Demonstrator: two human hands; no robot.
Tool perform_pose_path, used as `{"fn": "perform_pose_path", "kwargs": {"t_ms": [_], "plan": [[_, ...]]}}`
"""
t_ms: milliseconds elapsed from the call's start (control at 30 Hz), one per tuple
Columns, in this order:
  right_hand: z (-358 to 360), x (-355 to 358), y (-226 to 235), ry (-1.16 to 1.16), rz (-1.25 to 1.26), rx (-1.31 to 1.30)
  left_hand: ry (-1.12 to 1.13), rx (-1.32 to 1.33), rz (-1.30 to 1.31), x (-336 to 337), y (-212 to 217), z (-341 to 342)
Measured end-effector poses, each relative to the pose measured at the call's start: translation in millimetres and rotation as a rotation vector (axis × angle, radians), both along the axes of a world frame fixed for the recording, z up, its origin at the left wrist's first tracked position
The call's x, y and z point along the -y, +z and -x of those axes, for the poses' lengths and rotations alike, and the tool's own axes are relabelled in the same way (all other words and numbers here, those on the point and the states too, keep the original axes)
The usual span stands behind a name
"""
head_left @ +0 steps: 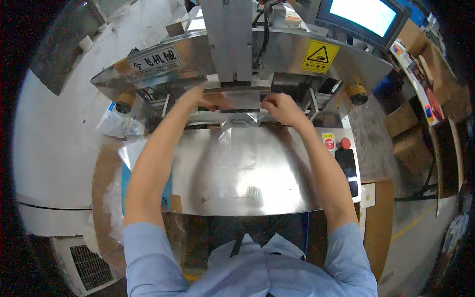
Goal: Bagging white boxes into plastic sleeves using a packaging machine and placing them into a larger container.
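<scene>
Both my hands reach into the gap of a metal machine, under its upright grey column [229,44]. My left hand [200,99] is at the gap's left side, its fingers pointing inward and smeared by motion. Across from it, my right hand [282,106] is closed, with thumb and fingers pinched at the edge of a clear plastic film [240,120]. The film lies between the hands and trails toward me over the shiny steel worktop [282,168]. Its far part is hard to make out against the metal.
A steel guard plate [282,54] with a yellow warning label spans behind my hands. On the right are a red push button [345,143], a black phone-like slab [346,171] and a lit screen [363,15]. Cardboard boxes [378,222] stand beside and below the worktop.
</scene>
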State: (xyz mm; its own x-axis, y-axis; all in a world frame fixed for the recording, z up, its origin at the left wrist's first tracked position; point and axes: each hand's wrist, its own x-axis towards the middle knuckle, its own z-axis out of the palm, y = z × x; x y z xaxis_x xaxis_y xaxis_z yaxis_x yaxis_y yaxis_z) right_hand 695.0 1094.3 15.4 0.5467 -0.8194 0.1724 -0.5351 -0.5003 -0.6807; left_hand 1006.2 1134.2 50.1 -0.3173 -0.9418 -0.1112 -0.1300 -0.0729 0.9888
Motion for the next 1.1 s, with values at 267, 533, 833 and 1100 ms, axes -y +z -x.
{"fn": "perform_pose_path", "kwargs": {"t_ms": [267, 533, 833, 1100], "plan": [[-48.5, -62.3, 18.9, -0.034, 0.377, -0.276, 0.001, 1.23, 0.378, -17.6, 17.2, 60.0], [-43.7, -68.6, 5.3, -0.027, 0.429, -0.354, 0.258, 1.01, 0.615, -225.3, -70.6, 153.4], [-48.0, -83.7, -2.4, -0.111, 0.584, -0.323, 0.416, 0.887, 0.681, -240.6, -70.8, 157.0], [-56.6, -78.7, -5.0, -0.077, 0.484, -0.452, 0.453, 0.89, 0.739, -243.3, -75.8, 154.7]]}}
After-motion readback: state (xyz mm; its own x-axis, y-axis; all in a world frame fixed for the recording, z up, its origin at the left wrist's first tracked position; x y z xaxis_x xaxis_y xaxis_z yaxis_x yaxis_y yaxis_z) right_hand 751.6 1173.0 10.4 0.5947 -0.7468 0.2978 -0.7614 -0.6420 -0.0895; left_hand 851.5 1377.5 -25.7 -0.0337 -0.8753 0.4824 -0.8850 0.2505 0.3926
